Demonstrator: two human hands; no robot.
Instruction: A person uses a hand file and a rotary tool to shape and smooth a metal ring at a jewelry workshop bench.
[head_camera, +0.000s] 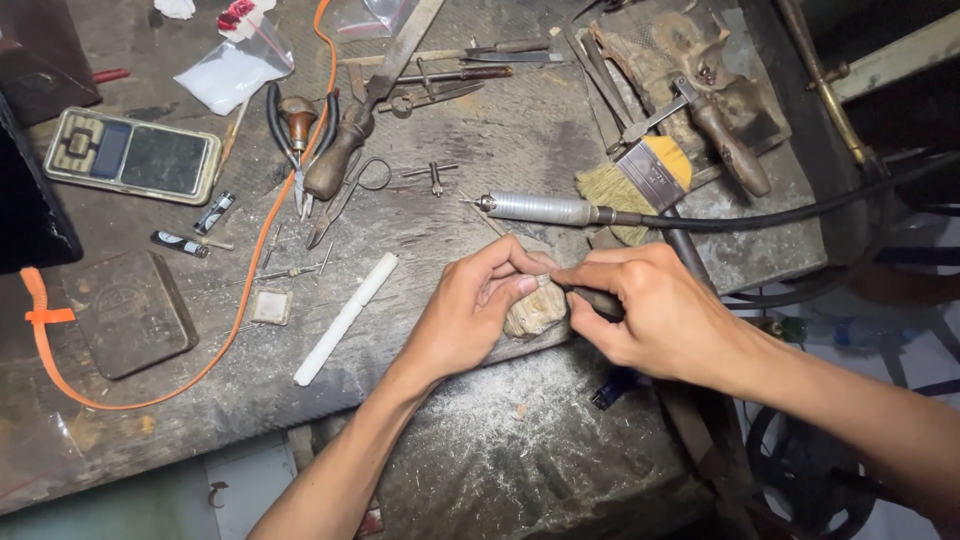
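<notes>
a small pale lump of stone-like material (527, 311) sits at the front edge of the worn workbench (480, 420), pinched between the thumb and fingers of the left hand (470, 312). the right hand (650, 305) is closed around a dark-handled tool (597, 299) whose tip meets the lump (the tip itself is hidden). just behind lies a metal rotary handpiece (535, 208) on a black cable, beside a yellow brush (640, 180). a white stick (346, 318) rests left of the hands, pliers (300, 135) and a pocket scale (133, 155) farther off.
</notes>
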